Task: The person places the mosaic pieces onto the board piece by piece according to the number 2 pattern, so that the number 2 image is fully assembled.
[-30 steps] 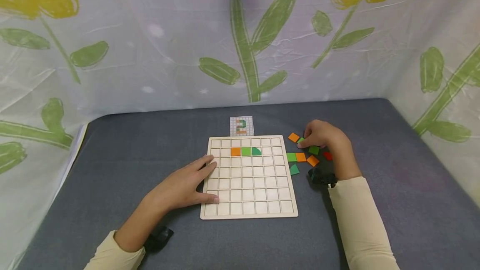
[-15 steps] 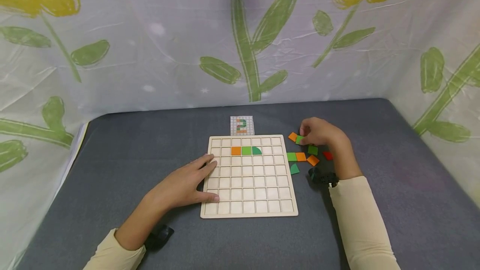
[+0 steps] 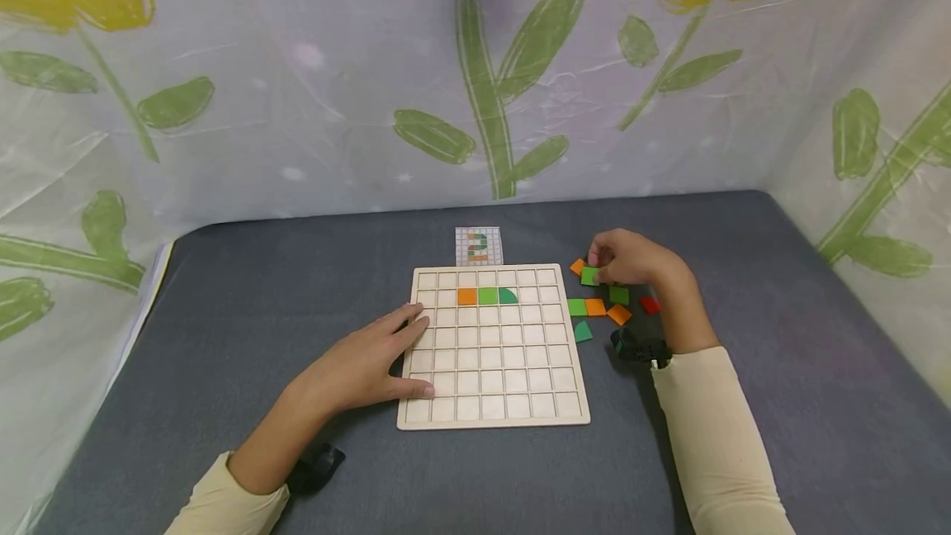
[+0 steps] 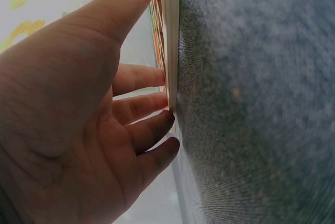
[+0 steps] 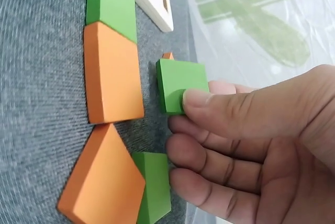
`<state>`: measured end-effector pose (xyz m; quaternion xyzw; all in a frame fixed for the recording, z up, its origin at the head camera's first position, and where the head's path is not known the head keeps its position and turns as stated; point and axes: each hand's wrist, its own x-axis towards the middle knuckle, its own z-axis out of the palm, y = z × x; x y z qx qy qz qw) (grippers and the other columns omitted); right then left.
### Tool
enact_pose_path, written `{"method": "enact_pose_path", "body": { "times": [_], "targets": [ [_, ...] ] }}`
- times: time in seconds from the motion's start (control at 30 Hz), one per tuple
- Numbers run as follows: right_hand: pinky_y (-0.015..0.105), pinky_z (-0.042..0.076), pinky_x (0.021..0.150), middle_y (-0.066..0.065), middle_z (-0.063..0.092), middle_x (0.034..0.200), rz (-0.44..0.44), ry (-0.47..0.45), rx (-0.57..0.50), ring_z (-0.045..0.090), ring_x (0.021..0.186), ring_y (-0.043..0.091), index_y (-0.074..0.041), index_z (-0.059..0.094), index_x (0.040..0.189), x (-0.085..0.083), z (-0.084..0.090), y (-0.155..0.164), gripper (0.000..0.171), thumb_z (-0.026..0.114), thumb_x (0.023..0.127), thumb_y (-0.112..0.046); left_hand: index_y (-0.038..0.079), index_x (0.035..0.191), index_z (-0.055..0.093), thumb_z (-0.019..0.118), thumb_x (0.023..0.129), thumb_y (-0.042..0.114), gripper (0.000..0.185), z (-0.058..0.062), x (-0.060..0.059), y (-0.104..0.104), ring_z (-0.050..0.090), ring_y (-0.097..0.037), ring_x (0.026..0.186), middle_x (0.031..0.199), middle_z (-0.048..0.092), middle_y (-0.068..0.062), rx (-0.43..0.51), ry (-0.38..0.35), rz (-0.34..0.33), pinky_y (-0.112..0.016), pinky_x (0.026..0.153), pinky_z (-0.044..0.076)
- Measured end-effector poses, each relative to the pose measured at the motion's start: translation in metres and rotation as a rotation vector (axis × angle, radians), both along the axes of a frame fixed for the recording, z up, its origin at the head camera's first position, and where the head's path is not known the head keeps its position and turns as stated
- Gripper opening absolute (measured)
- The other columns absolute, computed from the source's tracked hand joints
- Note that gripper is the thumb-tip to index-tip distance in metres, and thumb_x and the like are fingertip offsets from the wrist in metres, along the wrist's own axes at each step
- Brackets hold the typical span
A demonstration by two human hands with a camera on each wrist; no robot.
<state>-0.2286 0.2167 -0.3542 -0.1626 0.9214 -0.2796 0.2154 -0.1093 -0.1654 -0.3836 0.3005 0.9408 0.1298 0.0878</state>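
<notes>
My right hand [image 3: 633,258] pinches a light green square tile [image 5: 180,85] between thumb and fingers, at the right of the wooden grid board [image 3: 494,362]. On the board's left edge rests my left hand [image 3: 364,362], fingers spread and thumb lying over the near part of the rim. Three pieces lie in one upper row of the board: an orange square [image 3: 467,296], a light green square [image 3: 487,295] and a dark green quarter-round [image 3: 508,295]. In the left wrist view, the left fingertips [image 4: 157,101] touch the board's edge.
Loose tiles lie right of the board: a light green square [image 3: 577,307], orange squares [image 3: 595,306] [image 3: 619,315], a green tile [image 3: 618,295], a red piece [image 3: 650,305] and a green quarter-round [image 3: 583,332]. A small pattern card [image 3: 479,247] lies behind the board.
My right hand has drawn slightly to the left, and the light green tile in its fingers now shows more, partly covering an orange tile. My left hand stays on the board.
</notes>
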Motion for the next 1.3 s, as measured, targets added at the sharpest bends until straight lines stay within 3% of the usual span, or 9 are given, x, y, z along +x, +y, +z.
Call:
{"method": "enact_pose_path", "body": {
  "times": [0.43, 0.63, 0.8, 1.07, 1.3],
  "targets": [
    [0.035, 0.043, 0.062, 0.010, 0.058, 0.088, 0.047, -0.042, -0.069, 0.052, 0.071, 0.023, 0.000, 0.056, 0.091, 0.004, 0.009, -0.014, 0.009, 0.061, 0.084, -0.002, 0.011, 0.142, 0.030, 0.054, 0.073, 0.068, 0.092, 0.003, 0.001, 0.000, 0.026, -0.021, 0.130, 0.146, 0.022, -0.008, -0.010, -0.004, 0.003, -0.040, 0.095, 0.035],
    [0.041, 0.043, 0.060, 0.012, 0.054, 0.076, 0.098, -0.111, -0.101, 0.049, 0.064, 0.032, 0.002, 0.055, 0.091, 0.005, 0.011, -0.021, 0.010, 0.061, 0.085, -0.003, 0.012, 0.142, 0.030, 0.054, 0.073, 0.069, 0.093, 0.002, 0.000, 0.000, 0.026, -0.021, 0.130, 0.146, 0.021, -0.008, -0.007, -0.008, 0.004, -0.041, 0.095, 0.035],
    [0.039, 0.042, 0.059, 0.013, 0.052, 0.070, 0.131, -0.151, -0.127, 0.047, 0.061, 0.031, 0.001, 0.055, 0.091, 0.006, 0.010, -0.028, 0.008, 0.060, 0.085, -0.002, 0.012, 0.142, 0.029, 0.053, 0.072, 0.070, 0.094, 0.002, 0.000, -0.001, 0.026, -0.021, 0.129, 0.147, 0.020, -0.007, -0.009, -0.033, 0.015, -0.040, 0.095, 0.035],
    [0.031, 0.041, 0.055, 0.008, 0.052, 0.069, 0.187, -0.099, -0.108, 0.045, 0.056, 0.020, -0.001, 0.060, 0.087, 0.004, 0.005, -0.037, 0.003, 0.060, 0.085, -0.004, 0.012, 0.142, 0.029, 0.055, 0.072, 0.069, 0.095, 0.002, 0.000, -0.003, 0.027, -0.020, 0.129, 0.147, 0.020, -0.006, -0.002, -0.036, 0.017, -0.039, 0.094, 0.036],
    [0.034, 0.044, 0.056, 0.009, 0.055, 0.069, 0.168, -0.103, -0.079, 0.049, 0.058, 0.026, -0.002, 0.061, 0.088, 0.006, 0.007, -0.042, 0.005, 0.061, 0.084, -0.005, 0.012, 0.142, 0.029, 0.054, 0.071, 0.070, 0.095, 0.002, 0.000, -0.002, 0.027, -0.020, 0.129, 0.147, 0.019, -0.006, -0.003, -0.047, 0.016, -0.038, 0.094, 0.036]
  ]
}}
